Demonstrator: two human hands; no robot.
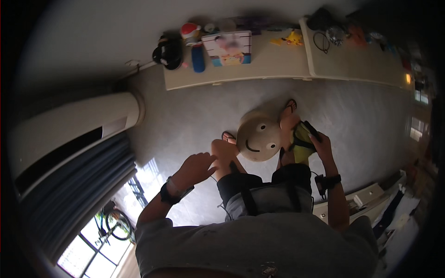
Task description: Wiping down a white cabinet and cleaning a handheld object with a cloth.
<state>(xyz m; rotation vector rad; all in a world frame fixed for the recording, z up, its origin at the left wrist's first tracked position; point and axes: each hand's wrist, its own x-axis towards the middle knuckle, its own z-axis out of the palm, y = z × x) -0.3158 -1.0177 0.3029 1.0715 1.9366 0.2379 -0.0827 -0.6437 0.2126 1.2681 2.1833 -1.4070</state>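
Observation:
My left hand (196, 170) hovers at my left knee, thumb apart from the fingers, with nothing visible in it. My right hand (324, 147) grips the black edge of a yellow-green item (303, 152) with black bands, which looks like fabric. It lies over my right thigh; exactly what it is I cannot tell. Between my legs stands a round beige stool (255, 139) whose top bears a smiling face with two eyes. Dark wristbands with devices sit on both my wrists.
A low cream cabinet (274, 66) runs ahead, bearing a picture panel (229, 50), a blue cylinder (198, 59) and a yellow plush toy (293, 37). A white air conditioner (83, 128) and dark curtain (80, 180) are left. An open drawer (368, 194) is at right. A bicycle (116, 224) stands behind left.

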